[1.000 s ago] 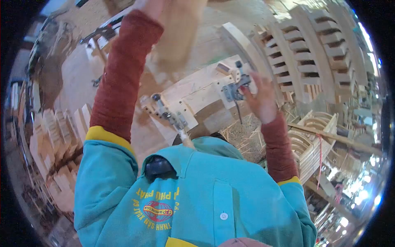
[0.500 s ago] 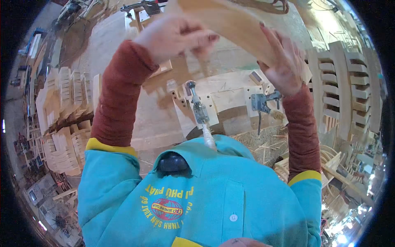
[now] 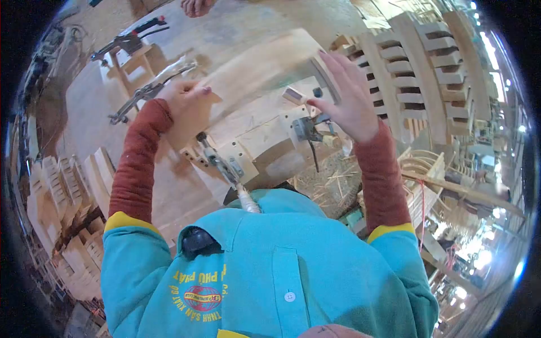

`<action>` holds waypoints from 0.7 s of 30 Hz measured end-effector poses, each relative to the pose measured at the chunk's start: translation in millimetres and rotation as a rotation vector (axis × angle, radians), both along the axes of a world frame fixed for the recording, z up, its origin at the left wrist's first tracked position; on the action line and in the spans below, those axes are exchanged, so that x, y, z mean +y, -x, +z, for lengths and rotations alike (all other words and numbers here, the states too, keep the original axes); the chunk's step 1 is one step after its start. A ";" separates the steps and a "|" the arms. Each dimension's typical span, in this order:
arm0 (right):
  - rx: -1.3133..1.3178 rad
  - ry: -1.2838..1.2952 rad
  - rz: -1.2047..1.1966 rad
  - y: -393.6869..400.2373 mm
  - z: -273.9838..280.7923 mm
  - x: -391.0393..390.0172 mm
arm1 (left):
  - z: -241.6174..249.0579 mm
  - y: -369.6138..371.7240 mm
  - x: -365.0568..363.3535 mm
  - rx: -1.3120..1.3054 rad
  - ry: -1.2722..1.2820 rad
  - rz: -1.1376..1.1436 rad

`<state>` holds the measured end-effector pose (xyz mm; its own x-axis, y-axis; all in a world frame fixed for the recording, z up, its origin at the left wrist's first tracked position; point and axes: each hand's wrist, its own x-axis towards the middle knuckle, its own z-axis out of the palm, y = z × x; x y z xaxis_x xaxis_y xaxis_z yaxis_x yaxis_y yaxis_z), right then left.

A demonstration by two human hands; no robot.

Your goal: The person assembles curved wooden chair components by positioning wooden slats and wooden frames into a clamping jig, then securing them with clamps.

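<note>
Curved wooden piece held across the top of a wooden jig on the workbench, one hand at each end, which keeps the long bowed blank level and lined up with the matching curve of the fixture below it. Left hand closed on the left end, fingers wrapped over the upper face and edge, thumb side hidden behind the wood, so how deep the hold goes cannot be told. Right hand at the right end, fingers spread and fairly straight, lying flat against the face of the piece rather than curled round it; reads as pressing or steadying more than clenching. Two toggle clamps mounted on the jig: left clamp with its pale handle pointing back toward the person's chest, right clamp just beneath the right hand; neither is touched by a hand. Piece looks slightly blurred, sits above or on the jig; contact not clear. Stacks of slatted curved parts stand well off to the right, more cut blanks piled to the left. Another person's hand at the top edge, apart from the work
</note>
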<state>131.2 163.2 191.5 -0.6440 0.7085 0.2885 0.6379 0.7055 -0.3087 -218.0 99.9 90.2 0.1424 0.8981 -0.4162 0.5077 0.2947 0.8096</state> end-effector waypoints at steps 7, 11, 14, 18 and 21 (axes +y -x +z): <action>-0.160 0.341 -0.287 -60.1 -46.2 -67.2 | -23.1 10.3 46.6 0.142 0.014 -0.120; -0.204 0.407 -0.414 -58.0 -60.2 -62.1 | -61.2 -14.3 62.0 0.320 0.020 -0.267; -0.240 0.496 -0.460 -48.8 -50.5 -57.6 | -126.1 -26.6 57.6 0.197 -0.008 -0.280; -0.233 0.317 -0.392 -67.8 -73.1 -54.6 | -114.0 -51.4 31.2 0.202 0.025 -0.314; -0.367 0.486 -0.460 -56.1 -61.9 -52.9 | -129.2 -49.4 13.4 0.104 0.008 -0.363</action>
<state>187.3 110.3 129.6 -0.2477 0.9213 -0.2999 0.9563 0.1829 -0.2280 -168.6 113.3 -39.0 0.4076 0.7937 -0.4515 0.6593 0.0864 0.7469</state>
